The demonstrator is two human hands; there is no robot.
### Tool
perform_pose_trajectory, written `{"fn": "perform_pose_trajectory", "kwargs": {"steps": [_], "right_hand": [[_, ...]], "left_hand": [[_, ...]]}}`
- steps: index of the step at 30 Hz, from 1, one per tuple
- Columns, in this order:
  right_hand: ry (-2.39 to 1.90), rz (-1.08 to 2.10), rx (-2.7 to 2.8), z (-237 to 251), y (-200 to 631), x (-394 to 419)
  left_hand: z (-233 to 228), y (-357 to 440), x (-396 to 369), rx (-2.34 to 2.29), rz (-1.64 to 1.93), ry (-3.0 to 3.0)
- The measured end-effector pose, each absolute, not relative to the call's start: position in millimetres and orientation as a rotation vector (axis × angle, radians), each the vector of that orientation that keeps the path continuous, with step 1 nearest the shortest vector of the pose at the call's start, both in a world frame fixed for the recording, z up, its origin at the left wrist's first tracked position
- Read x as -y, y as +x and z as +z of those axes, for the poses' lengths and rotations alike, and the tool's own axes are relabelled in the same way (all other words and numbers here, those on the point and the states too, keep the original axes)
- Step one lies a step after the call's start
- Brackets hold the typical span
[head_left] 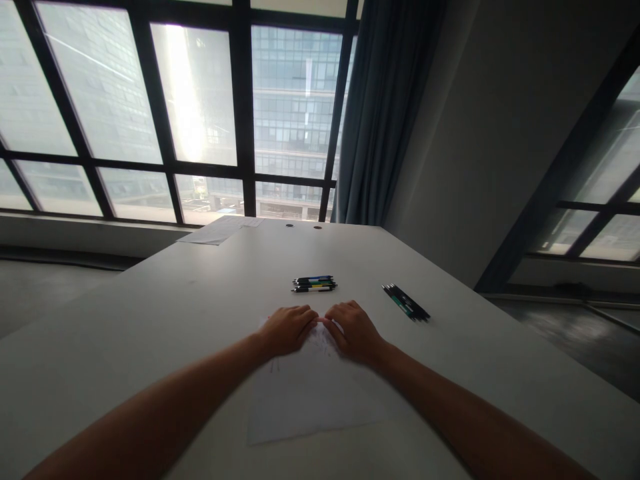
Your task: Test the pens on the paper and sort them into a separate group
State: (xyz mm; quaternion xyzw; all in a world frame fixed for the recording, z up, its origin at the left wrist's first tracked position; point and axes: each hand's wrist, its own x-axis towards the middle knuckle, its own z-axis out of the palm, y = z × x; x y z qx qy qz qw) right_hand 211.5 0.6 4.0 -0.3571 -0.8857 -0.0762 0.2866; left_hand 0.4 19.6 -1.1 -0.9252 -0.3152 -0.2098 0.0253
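My left hand point(289, 329) and my right hand point(354, 330) meet over the top part of a white sheet of paper point(315, 403). Both are closed, fingertips almost together, pinching a thin pinkish object point(321, 320). Only a short piece of it shows between the fingers, too little to tell its kind. Faint marks appear on the paper under the hands. Just beyond them lies a small row of pens point(314, 285) with black, blue, green and yellow parts.
Several dark pens, one with a green part point(406, 303), lie slanted at the right. Papers point(215, 231) rest at the table's far left, and two small dark discs point(303, 227) near its far edge. The white table point(165, 313) runs toward a window and a blue curtain point(373, 120).
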Motion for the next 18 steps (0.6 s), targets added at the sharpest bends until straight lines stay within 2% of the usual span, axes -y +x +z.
{"fn": "perform_pose_trajectory", "kwargs": {"steps": [18], "right_hand": [[-0.975, -0.256, 2.388, 5.2, 207.9, -0.8]], "left_hand": [[2.0, 1.3, -17.6, 0.970, -0.634, -2.860]]}}
